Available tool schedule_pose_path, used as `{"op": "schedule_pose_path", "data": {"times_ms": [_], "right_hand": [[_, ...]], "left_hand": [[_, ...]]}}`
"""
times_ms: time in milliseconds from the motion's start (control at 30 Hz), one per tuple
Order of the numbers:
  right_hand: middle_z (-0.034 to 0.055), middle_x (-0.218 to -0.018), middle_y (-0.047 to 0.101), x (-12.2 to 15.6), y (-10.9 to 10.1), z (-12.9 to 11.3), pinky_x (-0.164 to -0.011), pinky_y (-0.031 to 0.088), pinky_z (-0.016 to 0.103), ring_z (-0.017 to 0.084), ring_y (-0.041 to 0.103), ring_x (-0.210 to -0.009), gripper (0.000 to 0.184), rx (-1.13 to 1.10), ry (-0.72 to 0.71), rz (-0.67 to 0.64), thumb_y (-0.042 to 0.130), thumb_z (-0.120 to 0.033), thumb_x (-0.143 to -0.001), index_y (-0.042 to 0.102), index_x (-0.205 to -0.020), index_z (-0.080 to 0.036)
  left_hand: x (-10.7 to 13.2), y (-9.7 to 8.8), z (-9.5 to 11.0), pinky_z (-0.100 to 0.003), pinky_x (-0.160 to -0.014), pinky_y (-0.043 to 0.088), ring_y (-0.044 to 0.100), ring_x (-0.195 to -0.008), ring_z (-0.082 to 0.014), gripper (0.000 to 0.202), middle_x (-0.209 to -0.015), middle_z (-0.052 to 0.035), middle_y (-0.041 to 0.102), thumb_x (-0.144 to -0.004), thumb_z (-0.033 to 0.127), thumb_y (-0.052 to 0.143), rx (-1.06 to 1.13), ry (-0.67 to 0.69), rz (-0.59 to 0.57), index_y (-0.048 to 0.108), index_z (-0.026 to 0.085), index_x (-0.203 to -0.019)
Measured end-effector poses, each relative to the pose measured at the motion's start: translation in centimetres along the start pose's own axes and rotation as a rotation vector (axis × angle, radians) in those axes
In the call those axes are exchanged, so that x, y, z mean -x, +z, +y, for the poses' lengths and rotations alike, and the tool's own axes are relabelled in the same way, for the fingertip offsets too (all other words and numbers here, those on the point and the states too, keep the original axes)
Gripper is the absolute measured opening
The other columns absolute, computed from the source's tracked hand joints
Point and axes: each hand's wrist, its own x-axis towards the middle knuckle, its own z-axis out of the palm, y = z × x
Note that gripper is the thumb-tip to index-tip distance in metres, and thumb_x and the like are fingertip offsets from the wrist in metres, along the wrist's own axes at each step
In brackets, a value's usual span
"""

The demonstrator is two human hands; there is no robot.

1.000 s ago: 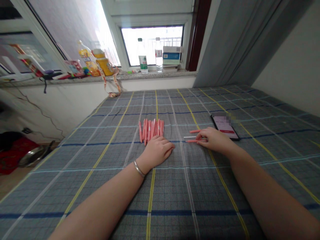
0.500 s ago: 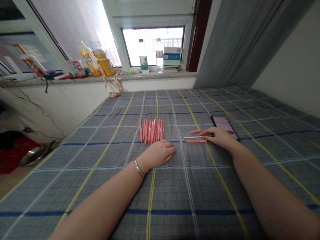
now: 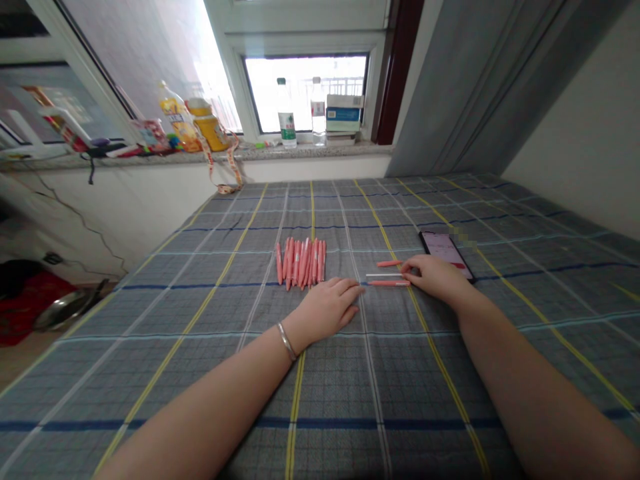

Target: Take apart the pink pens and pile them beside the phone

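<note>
left hand [image 3: 330, 308], fingers loosely extended and holding nothing, over a grey plaid cloth [image 3: 200, 400]. right hand [image 3: 433, 280], fingertips at the right end of a thin white rod [image 3: 383, 275]; whether they grip it cannot be told. the rod lies between two slim pink barrels [image 3: 389, 283]. toward the cloth's far edge: a row of slim pink pens [image 3: 301, 262]. near the speckled stone sill's [image 3: 320, 152] right end: a green-capped clear plastic bottle [image 3: 287, 123], contents unclear.
</note>
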Motion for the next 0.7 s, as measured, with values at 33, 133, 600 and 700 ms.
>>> {"op": "schedule_pose_path", "data": {"times_ms": [33,133,600,700], "right_hand": [[0.0024,-0.085,0.068,0.0,0.0,-0.1,-0.063,0.042,0.028,0.019,0.061,-0.075,0.014,-0.001,0.012,0.000,0.052,-0.025,-0.075,0.066,-0.078,-0.023],[0.0035,-0.082,0.068,0.1,0.1,-0.1,-0.058,0.040,0.026,0.018,0.060,-0.070,0.016,-0.002,0.071,0.023,0.050,-0.029,-0.078,0.064,-0.081,-0.022],[0.0017,-0.079,0.069,0.2,0.6,-0.4,-0.057,0.040,0.024,0.017,0.063,-0.069,0.012,-0.104,0.130,0.069,0.047,-0.023,-0.079,0.056,-0.086,-0.021],[0.0013,-0.078,0.069,0.4,0.4,-0.7,-0.056,0.040,0.024,0.016,0.063,-0.069,0.011,-0.150,0.099,0.055,0.047,-0.024,-0.080,0.056,-0.085,-0.022]], "left_hand": [[-0.3,0.1,0.3,-0.035,-0.089,0.042,0.048,-0.106,-0.0193,0.039,-0.117,-0.0078,0.053,-0.087,0.028,0.044,-0.010,0.015,-0.003,0.042,0.017,-0.124],[-1.3,0.4,1.0,-0.035,-0.087,0.042,0.046,-0.108,-0.0203,0.040,-0.122,-0.0059,0.051,-0.087,0.027,0.043,-0.049,0.066,-0.020,0.041,0.019,-0.126],[-5.5,3.6,1.4,-0.033,-0.077,0.043,0.052,-0.089,-0.0191,0.016,-0.091,-0.0064,0.058,-0.089,0.023,0.042,-0.134,-0.039,-0.019,0.056,0.016,-0.092],[-4.2,2.3,1.0,-0.032,-0.079,0.042,0.053,-0.086,-0.0177,0.015,-0.087,-0.0056,0.058,-0.089,0.022,0.041,-0.095,-0.006,-0.037,0.055,0.017,-0.089]]}}
